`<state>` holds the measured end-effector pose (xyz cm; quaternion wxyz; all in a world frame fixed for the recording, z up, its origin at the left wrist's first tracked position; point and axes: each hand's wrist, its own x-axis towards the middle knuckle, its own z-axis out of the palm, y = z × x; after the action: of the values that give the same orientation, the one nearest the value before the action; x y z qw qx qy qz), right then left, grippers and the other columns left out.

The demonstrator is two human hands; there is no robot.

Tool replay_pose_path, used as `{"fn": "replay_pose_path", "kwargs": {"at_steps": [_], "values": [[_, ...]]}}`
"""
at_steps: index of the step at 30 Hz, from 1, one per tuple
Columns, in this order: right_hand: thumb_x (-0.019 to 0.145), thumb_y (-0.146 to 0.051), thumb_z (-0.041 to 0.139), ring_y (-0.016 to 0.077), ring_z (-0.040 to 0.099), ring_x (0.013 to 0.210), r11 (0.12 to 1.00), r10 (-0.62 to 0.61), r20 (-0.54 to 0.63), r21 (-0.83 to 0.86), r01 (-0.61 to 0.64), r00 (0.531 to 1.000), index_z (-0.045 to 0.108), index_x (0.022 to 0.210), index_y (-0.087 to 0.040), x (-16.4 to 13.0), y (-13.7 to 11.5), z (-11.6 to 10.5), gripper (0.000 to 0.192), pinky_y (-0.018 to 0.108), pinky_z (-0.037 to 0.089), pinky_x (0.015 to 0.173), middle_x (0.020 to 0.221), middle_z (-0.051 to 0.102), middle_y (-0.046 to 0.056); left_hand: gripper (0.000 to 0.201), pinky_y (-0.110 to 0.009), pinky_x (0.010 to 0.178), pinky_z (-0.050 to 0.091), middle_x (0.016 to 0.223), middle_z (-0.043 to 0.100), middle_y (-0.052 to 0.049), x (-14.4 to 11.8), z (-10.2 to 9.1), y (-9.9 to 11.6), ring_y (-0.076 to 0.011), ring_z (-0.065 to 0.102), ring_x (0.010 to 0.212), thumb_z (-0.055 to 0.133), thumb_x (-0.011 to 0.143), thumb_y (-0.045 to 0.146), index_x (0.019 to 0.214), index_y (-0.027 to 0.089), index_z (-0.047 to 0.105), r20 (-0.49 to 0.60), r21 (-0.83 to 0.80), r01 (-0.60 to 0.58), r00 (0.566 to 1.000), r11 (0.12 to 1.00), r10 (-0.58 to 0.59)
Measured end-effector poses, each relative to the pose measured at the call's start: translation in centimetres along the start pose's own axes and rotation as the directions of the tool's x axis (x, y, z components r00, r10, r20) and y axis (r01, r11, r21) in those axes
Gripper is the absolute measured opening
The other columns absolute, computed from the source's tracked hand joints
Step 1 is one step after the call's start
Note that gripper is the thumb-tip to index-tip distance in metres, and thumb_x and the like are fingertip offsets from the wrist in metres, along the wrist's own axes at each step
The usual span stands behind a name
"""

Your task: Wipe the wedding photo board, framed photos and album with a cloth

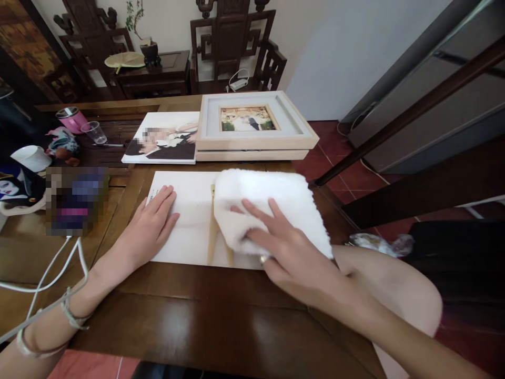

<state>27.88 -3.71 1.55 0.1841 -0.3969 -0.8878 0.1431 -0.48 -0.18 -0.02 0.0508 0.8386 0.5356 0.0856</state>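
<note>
The left hand (155, 216) lies flat and open on the nine o'clock end of a white, flat rectangular board (191, 221), gripping nothing. The right hand (282, 239), half curled with some fingers spread, has hold of a fluffy white cloth (272, 187) towards the board's three o'clock end. Wiping seems under way; how much is done or left cannot be told. The board's uncovered part looks plain, with tan strips (212, 231) partly under the cloth. It lies on the glossy brown wooden table (189, 316), stacked pale frames (256, 142) at one o'clock.

Head-worn view looks down, forward across the table (173, 295)
</note>
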Motion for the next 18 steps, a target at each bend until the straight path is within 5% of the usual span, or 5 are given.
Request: {"fn": "replay_pose_path", "kwargs": {"at_steps": [4, 8, 14, 18], "values": [[0.062, 0.003, 0.04, 0.0263, 0.028, 0.144, 0.987, -0.145, 0.106, 0.082, 0.137, 0.984, 0.064, 0.082, -0.019, -2.5, -2.5, -1.4, 0.038, 0.057, 0.018, 0.119, 0.146, 0.049, 0.009, 0.052, -0.051, 0.116, 0.028, 0.154, 0.035, -0.015, 0.0, 0.0, 0.1, -0.0272, 0.029, 0.144, 0.027, 0.101, 0.039, 0.144, 0.011, 0.037, -0.012, 0.012, -0.005, 1.0, 1.0, 0.005], [0.062, 0.003, 0.04, 0.0218, 0.033, 0.143, 0.966, -0.238, 0.199, 0.149, 0.211, 0.951, 0.066, 0.089, -0.021, -1.8, -1.4, -2.3, 0.044, 0.053, 0.019, 0.12, 0.145, 0.051, 0.005, 0.052, -0.051, 0.115, 0.029, 0.155, 0.034, -0.014, 0.1, 0.1, 0.1, -0.0267, 0.029, 0.144, 0.025, 0.101, 0.039, 0.144, 0.013, 0.038, -0.02, 0.021, -0.008, 1.0, 1.0, 0.009], [0.068, 0.003, 0.039, 0.0243, 0.029, 0.144, 0.989, -0.123, 0.089, 0.098, 0.114, 0.989, 0.06, 0.111, -0.018, 3.5, 2.9, -0.8, 0.053, 0.058, 0.018, 0.118, 0.141, 0.054, 0.011, 0.053, -0.052, 0.116, 0.028, 0.154, 0.035, -0.014, 0.1, 0.0, 0.0, -0.0264, 0.029, 0.145, 0.026, 0.101, 0.04, 0.143, 0.012, 0.038, -0.008, 0.014, -0.003, 1.0, 1.0, 0.003], [0.07, 0.003, 0.041, 0.0298, 0.025, 0.145, 0.999, -0.03, 0.036, 0.041, 0.028, 0.999, 0.059, 0.115, -0.014, 5.5, 2.8, 0.5, 0.051, 0.063, 0.015, 0.117, 0.136, 0.057, 0.015, 0.053, -0.052, 0.116, 0.028, 0.155, 0.034, -0.015, 0.1, 0.1, -0.1, -0.026, 0.028, 0.145, 0.026, 0.101, 0.04, 0.143, 0.011, 0.038, -0.006, 0.012, -0.001, 1.0, 1.0, 0.001]]}}
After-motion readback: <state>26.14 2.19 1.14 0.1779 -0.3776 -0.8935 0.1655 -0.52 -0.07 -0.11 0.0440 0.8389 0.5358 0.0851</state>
